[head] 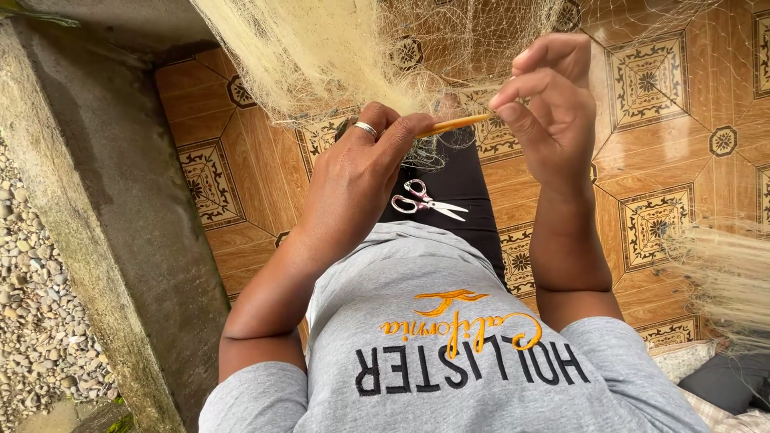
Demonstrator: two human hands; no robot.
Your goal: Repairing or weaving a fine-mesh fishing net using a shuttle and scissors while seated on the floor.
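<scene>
While the fingers (pixel 401 132) of the left hand (pixel 357 176) are curled shut around one end of a thin yellow stick (pixel 459 123), the fingers (pixel 513 100) of the right hand (pixel 553 104) pinch its other end. The stick lies almost flat between the two hands, in the middle of the picture. The left hand has a silver ring (pixel 366 128) on one finger. The right hand's other fingers are bent loosely above the stick.

Pale fishing net (pixel 321 56) hangs just beyond the hands, thick and bunched at the far left and thin and spread out at the far right. A small dark tangle of net (pixel 425 152) hangs right under the stick.

Nearer than the hands, small pink scissors (pixel 429 200) lie shut on the person's lap, on black trousers (pixel 469 200). Nearer still is the person's grey shirt (pixel 433 337) with yellow and black print.

Under it all is a floor of shiny brown tiles (pixel 666 136) with dark square patterns. More pale net (pixel 726 273) lies on the floor at the right. On the left runs a grey concrete wall (pixel 104 208), and past it are small pebbles (pixel 36 305).
</scene>
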